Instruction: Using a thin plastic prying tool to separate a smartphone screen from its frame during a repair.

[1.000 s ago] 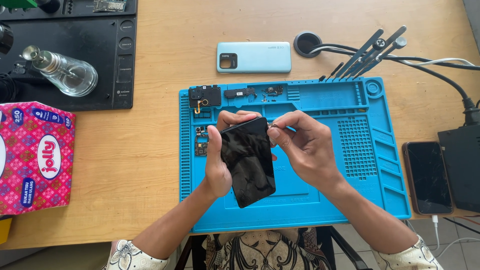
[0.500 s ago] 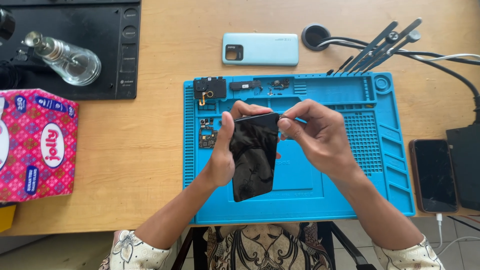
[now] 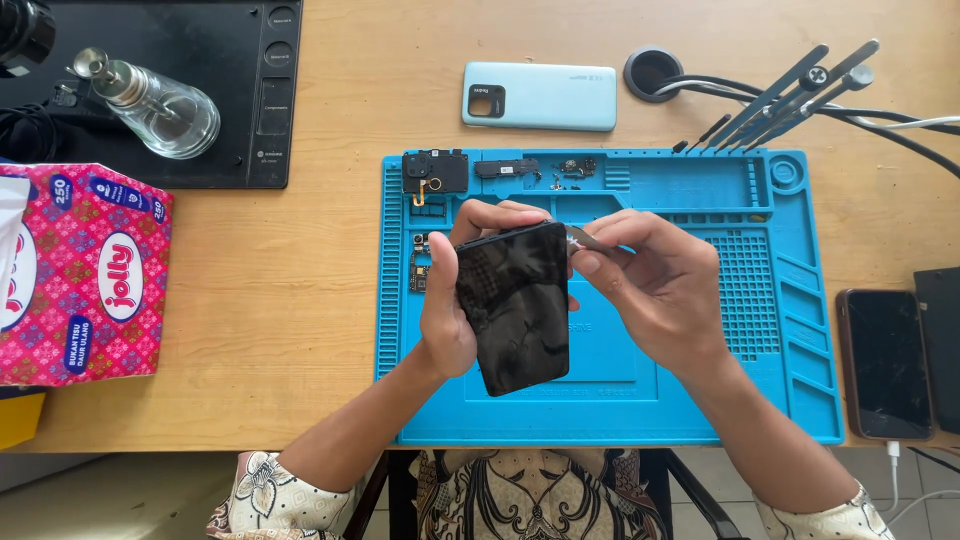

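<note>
A pink tissue box (image 3: 75, 275) sits at the desk's left edge, near a glass bottle (image 3: 160, 105) lying on a black mat (image 3: 240, 150). Over the blue repair mat (image 3: 700, 400), the left hand (image 3: 450, 300) grips a dark phone (image 3: 515, 305), screen up and tilted, fingers wrapped round its top edge. The right hand (image 3: 650, 285) is closed, pinching a thin metal tool (image 3: 580, 237) against the phone's upper right corner. A pale blue back cover (image 3: 540, 95) lies above the mat; another phone (image 3: 885, 360) lies far right.
</note>
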